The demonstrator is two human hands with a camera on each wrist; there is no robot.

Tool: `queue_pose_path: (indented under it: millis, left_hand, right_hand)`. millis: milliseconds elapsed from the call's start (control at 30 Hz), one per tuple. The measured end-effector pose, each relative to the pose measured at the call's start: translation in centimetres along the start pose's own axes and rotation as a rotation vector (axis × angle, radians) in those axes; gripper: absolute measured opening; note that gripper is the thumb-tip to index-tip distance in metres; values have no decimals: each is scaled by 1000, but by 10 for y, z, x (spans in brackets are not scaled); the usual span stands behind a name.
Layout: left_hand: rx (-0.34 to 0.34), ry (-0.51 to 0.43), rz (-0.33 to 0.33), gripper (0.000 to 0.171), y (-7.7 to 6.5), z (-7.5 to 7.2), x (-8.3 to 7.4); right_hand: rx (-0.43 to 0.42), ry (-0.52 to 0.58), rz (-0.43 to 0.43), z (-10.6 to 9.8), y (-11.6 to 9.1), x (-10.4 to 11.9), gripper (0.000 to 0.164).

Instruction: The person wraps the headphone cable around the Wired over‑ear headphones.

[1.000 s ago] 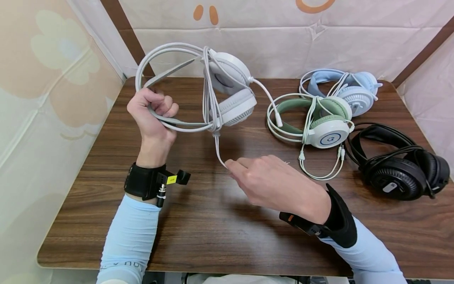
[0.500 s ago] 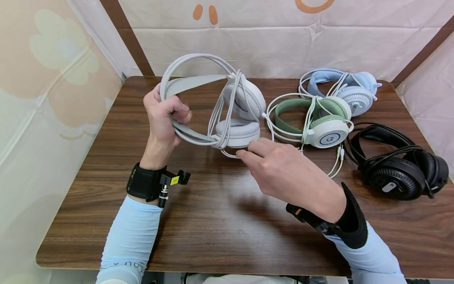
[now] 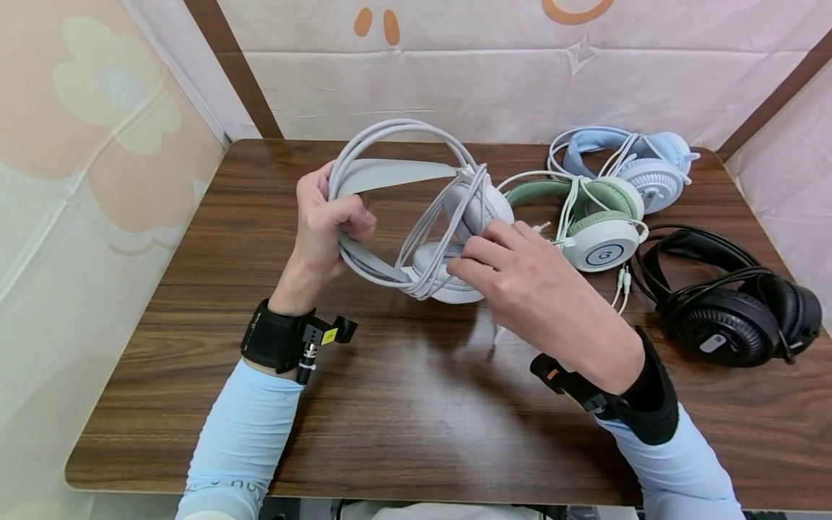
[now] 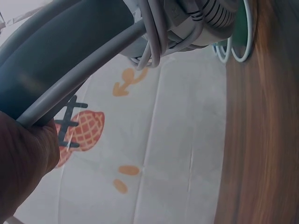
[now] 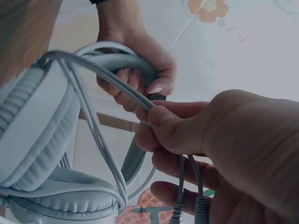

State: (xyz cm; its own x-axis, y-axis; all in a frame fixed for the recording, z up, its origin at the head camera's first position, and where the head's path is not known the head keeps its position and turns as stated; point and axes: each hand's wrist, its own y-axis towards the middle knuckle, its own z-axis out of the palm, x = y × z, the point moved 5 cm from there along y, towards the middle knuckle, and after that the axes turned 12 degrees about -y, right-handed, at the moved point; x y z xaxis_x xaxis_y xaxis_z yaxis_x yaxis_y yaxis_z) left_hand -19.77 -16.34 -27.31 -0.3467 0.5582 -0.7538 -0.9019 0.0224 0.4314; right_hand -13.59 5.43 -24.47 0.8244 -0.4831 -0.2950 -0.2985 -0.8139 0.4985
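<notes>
My left hand (image 3: pixel 328 220) grips the headband of a white-grey headset (image 3: pixel 396 170), holding it above the table. Its cable is wound in several loops across the frame beside the two ear cups (image 5: pixel 70 189). My right hand (image 3: pixel 529 282) is at the ear cups. In the right wrist view its thumb and forefinger pinch the cable (image 5: pixel 133 93), and two plugs (image 5: pixel 201 210) hang below the fingers. In the left wrist view the headband (image 4: pixel 60 51) runs out of the left hand (image 4: pixel 23 163).
A white-and-green headset (image 3: pixel 601 242) lies right of my right hand, overlapped by it in the head view. Behind it is a light blue headset (image 3: pixel 656 180). A black headset (image 3: pixel 728 318) lies at the right of the wooden table (image 3: pixel 390 433). A printed cloth wall (image 3: pixel 455 87) stands behind.
The held headset has moved right and toward me, and has turned. My left hand has shifted right with it. My right hand has moved up and right to the ear cups, carrying the cable end.
</notes>
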Motion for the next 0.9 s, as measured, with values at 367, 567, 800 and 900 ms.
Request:
queue_pose_path:
  millis: [367, 567, 800, 900]
  left_hand:
    - [48, -111, -90, 26, -2, 7, 8]
    - [97, -238, -125, 25, -1, 10, 9]
    - [74, -434, -163, 29, 1, 7, 10]
    - [24, -524, -202, 44, 1, 5, 14]
  right_hand:
    - [-101, -73, 24, 3, 4, -15, 36]
    - [-219, -103, 118, 5, 2, -23, 40]
    - [-238, -54, 288, 4, -1, -37, 23]
    - [-131, 54, 342, 6, -4, -46, 32]
